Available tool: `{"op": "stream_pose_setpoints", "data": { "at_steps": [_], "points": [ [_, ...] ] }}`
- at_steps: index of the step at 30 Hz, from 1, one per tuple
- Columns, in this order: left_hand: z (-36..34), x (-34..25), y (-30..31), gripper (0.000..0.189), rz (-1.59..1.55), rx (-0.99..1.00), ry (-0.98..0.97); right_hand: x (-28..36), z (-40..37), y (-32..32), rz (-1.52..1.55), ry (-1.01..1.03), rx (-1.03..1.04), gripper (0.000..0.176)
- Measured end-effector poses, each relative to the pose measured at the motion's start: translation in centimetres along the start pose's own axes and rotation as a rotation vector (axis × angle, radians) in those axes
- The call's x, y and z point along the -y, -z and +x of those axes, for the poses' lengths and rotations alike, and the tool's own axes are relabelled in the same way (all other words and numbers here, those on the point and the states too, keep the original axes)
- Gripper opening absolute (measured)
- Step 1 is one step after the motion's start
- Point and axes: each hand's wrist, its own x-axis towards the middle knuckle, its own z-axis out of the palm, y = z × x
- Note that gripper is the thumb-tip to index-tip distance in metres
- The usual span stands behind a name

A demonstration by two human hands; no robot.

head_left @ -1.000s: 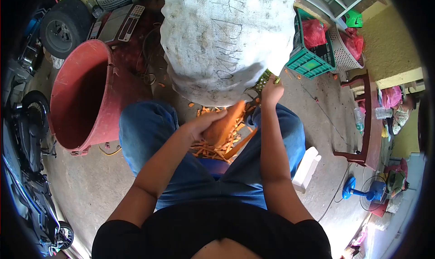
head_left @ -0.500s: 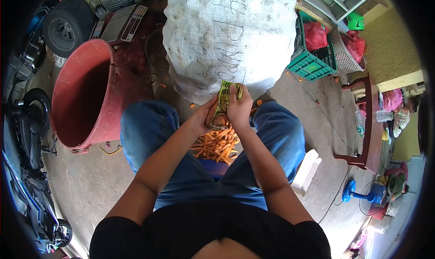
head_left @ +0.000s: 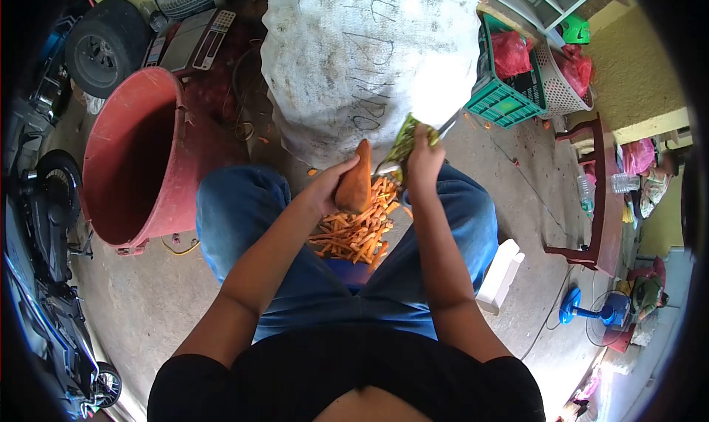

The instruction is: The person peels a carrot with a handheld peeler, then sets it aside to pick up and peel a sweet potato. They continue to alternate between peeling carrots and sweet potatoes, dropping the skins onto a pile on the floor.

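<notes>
My left hand (head_left: 323,193) is wrapped around the lower side of an orange sweet potato (head_left: 356,182), its narrow end pointing up and away from me. In my right hand (head_left: 426,162) is a green perforated hand slicer (head_left: 404,147), blurred by motion and tilted to the right, apart from the sweet potato. A thin dark blade (head_left: 447,122) sticks out past the right fingers. Below both hands, between my knees, orange cut sticks (head_left: 352,237) lie heaped over a blue container (head_left: 347,273).
A big white woven sack (head_left: 369,67) stands right in front of my knees. To the left is a red tub (head_left: 133,156), with a wheel (head_left: 107,49) behind it. A green crate (head_left: 509,101) and a dark red wooden bench (head_left: 604,193) are on the right.
My right hand has moved right with the slicer, off the sweet potato. My left hand keeps hold of the sweet potato, which now shows its orange side and pointed end.
</notes>
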Motion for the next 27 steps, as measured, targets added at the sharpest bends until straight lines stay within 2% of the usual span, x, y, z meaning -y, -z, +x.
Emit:
{"op": "stream_pose_setpoints", "data": {
  "at_steps": [1, 3, 5, 8, 10, 17, 18, 19, 20, 21, 23, 24, 26, 27],
  "points": [
    [0.2, -0.1, 0.2, 0.036, -0.066, -0.022, -0.067, 0.7, -1.5, -0.8, 0.064, -0.043, 0.073, 0.024],
    [0.2, 0.0, 0.0, 0.034, -0.107, -0.055, -0.084, 0.4, -3.2, -1.8, -0.074, 0.040, 0.160, 0.024],
    [0.2, 0.2, 0.0, 0.033, -0.227, 0.066, -0.057, 0.2, -4.3, -2.3, -0.137, 0.134, 0.232, 0.023],
    [0.5, 0.9, 0.5, 0.035, -0.171, -0.016, -0.070, 0.8, -5.2, -2.8, -0.202, 0.237, 0.199, 0.021],
    [0.5, 0.9, 0.6, 0.036, -0.132, -0.003, -0.076, 0.6, -5.2, -2.7, -0.350, 0.289, 0.182, 0.021],
    [-0.1, 0.0, 0.1, 0.040, -0.030, -0.055, -0.032, -0.2, -3.7, -3.0, -0.366, 0.179, 0.197, 0.019],
    [-0.3, 0.1, 0.1, 0.040, -0.032, -0.059, -0.037, -1.2, -2.9, -2.9, -0.380, 0.250, 0.145, 0.019],
    [-0.5, 0.5, 0.1, 0.040, 0.113, -0.076, 0.022, -2.2, -1.9, -2.5, -0.395, 0.319, 0.089, 0.019],
    [-0.8, 0.8, 0.0, 0.039, 0.262, -0.091, 0.084, -2.9, 0.2, -1.6, -0.455, 0.232, 0.007, 0.019],
    [-1.4, 1.2, -0.8, 0.039, 0.264, -0.093, 0.088, -3.8, 2.6, -0.3, -0.515, 0.141, -0.077, 0.020],
    [-2.7, 1.5, -2.8, 0.039, 0.283, -0.092, 0.183, -7.1, 6.2, 1.9, -0.529, 0.081, -0.257, 0.022],
    [-2.5, 1.6, -2.3, 0.041, 0.239, -0.012, 0.171, -6.5, 5.9, 2.1, -0.533, 0.078, -0.266, 0.022],
    [-1.4, 1.1, -1.2, 0.042, 0.183, -0.038, 0.119, -3.5, 4.6, 1.7, -0.328, 0.116, -0.270, 0.029],
    [-1.0, 0.6, -0.9, 0.044, 0.122, -0.075, 0.055, -2.6, 3.5, 1.2, -0.253, 0.007, -0.185, 0.028]
  ]
}}
